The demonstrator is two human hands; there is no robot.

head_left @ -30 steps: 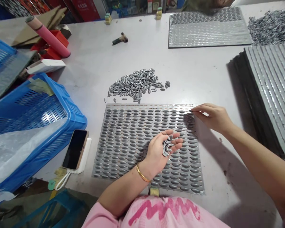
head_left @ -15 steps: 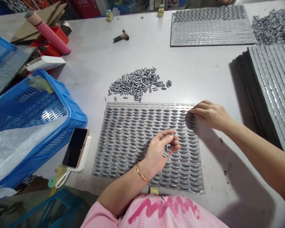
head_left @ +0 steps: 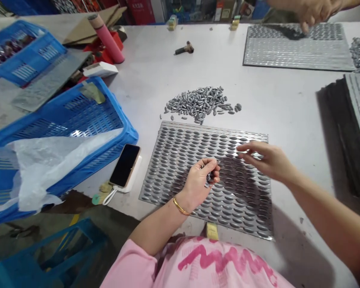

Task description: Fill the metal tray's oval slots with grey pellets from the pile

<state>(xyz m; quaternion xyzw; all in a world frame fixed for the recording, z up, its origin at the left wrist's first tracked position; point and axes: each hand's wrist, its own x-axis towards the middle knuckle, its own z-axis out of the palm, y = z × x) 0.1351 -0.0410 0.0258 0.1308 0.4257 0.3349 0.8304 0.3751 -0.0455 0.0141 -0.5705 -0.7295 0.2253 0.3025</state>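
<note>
Cupped over the middle of a grey slotted tray point(head_left: 168, 168), my left hand point(head_left: 201, 180) is closed around several small grey oval pieces point(head_left: 209, 178). My right hand point(head_left: 267, 158) hovers above the tray's right side, thumb and fingers apart, with nothing visible between them. Rows of the same dark grey oval pieces fill nearly the whole tray. Just beyond its far edge lies a loose pile of grey oval pieces point(head_left: 198, 102), with a few strays around it.
On the left are a blue crate point(head_left: 129, 132) with plastic film, a phone point(head_left: 125, 166) and a pink tumbler point(head_left: 109, 42). A stack of grey trays point(head_left: 342, 120) stands right. At the far side, a co-worker's hands point(head_left: 316, 12) are over another tray point(head_left: 294, 52).
My right hand has come away from the tray's upper right corner and opened. My left fingers have curled tighter. The view has turned left, and a co-worker's hands have come into sight.
</note>
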